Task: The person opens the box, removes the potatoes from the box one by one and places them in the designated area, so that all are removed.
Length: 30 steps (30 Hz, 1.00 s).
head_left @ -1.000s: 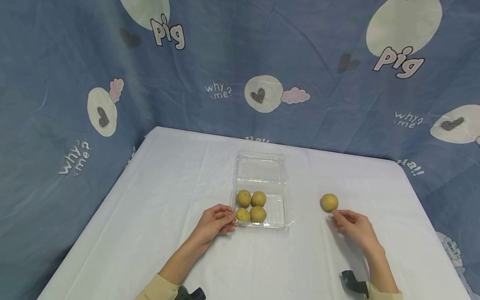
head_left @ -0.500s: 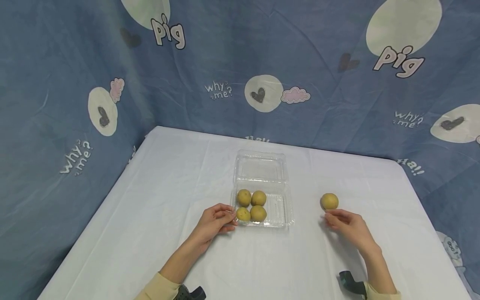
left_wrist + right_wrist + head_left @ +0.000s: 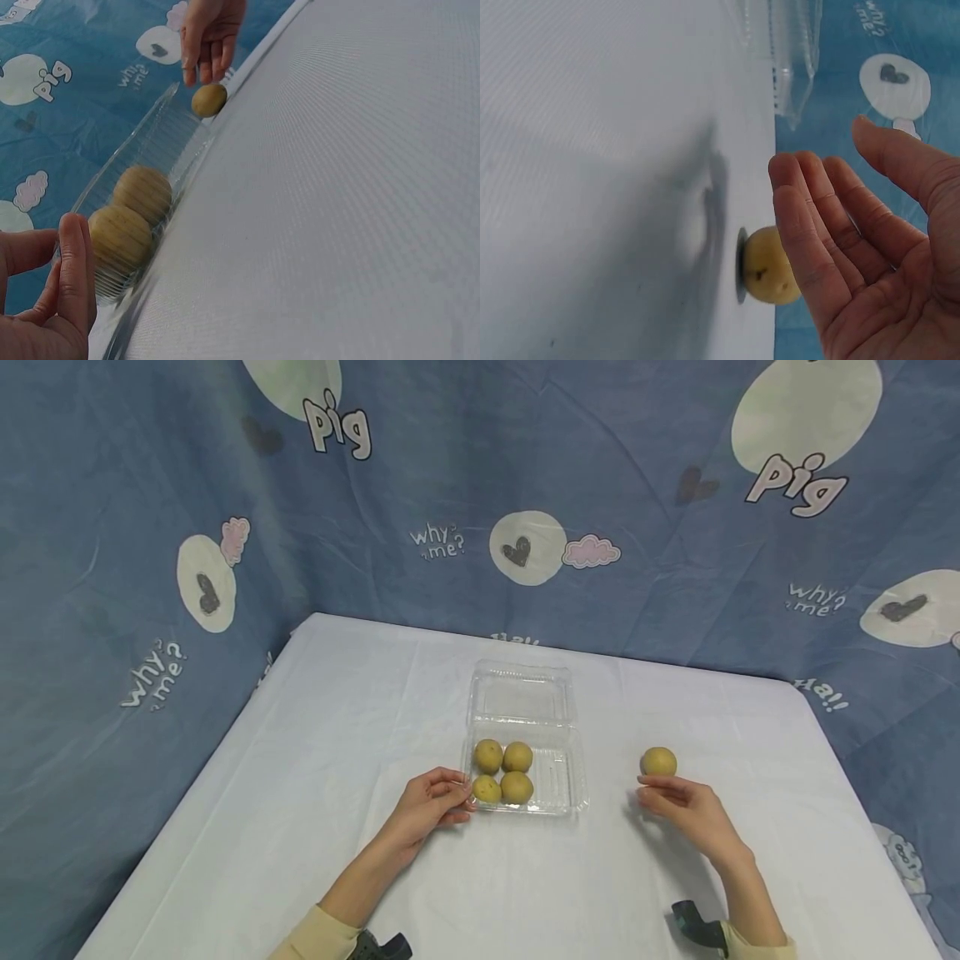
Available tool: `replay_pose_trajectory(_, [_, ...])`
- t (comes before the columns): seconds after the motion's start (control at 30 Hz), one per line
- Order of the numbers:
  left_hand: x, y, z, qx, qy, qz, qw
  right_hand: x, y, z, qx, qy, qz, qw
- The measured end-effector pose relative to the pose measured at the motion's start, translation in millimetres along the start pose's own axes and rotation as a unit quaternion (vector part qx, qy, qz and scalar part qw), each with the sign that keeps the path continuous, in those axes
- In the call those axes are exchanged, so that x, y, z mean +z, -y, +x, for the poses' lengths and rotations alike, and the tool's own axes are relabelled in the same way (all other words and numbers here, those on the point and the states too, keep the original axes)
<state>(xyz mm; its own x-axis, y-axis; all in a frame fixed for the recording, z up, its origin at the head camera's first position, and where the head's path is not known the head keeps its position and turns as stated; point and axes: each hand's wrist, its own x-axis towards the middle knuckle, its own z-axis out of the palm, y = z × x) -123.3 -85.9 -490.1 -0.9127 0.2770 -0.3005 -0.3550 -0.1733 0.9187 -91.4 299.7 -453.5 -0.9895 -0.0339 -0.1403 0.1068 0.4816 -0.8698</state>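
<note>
A clear plastic clamshell container lies on the white cloth with its lid folded back, away from me. Several round yellow fruits fill the left side of its tray. My left hand pinches the tray's near left edge between thumb and fingers. One more round yellow fruit rests alone on the cloth to the right, with a small dark mark showing in the right wrist view. My right hand is just on the near side of this fruit, fingers loosely extended and palm holding nothing.
The white tablecloth covers the table. A blue printed curtain hangs along the back and left edges. Each wrist carries a dark camera mount, such as the right one.
My right hand has shifted a little to the left along the near side of the lone fruit. The left hand, the container and the fruits stay where they were.
</note>
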Motion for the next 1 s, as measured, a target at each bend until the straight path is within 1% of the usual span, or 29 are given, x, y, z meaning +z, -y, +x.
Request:
replay_pose_trajectory(0.3, [0.2,-0.5,-0.2,0.001,0.001,-0.002,1.0000,5.0,7.7,3.0,-0.032,0.012,0.015,0.9993])
replay_pose_trajectory(0.63, [-0.1,0.5,-0.2,0.000,0.001,-0.001,1.0000,8.2,15.3,3.8,-0.061,0.016,0.008,0.9980])
replay_pose_trajectory(0.77, [-0.3,0.2,-0.2,-0.001,0.000,-0.001,1.0000,10.5,17.9,4.9,-0.058,0.017,0.003,0.9982])
replay_pose_trajectory(0.9, [-0.2,-0.4,-0.3,-0.002,-0.001,-0.002,1.0000,14.1,19.8,6.4,-0.049,0.014,-0.015,0.9986])
replay_pose_trajectory(1.0, [-0.1,-0.5,-0.3,-0.003,-0.001,-0.002,1.0000,17.0,21.7,7.9,-0.053,0.012,-0.034,0.9980])
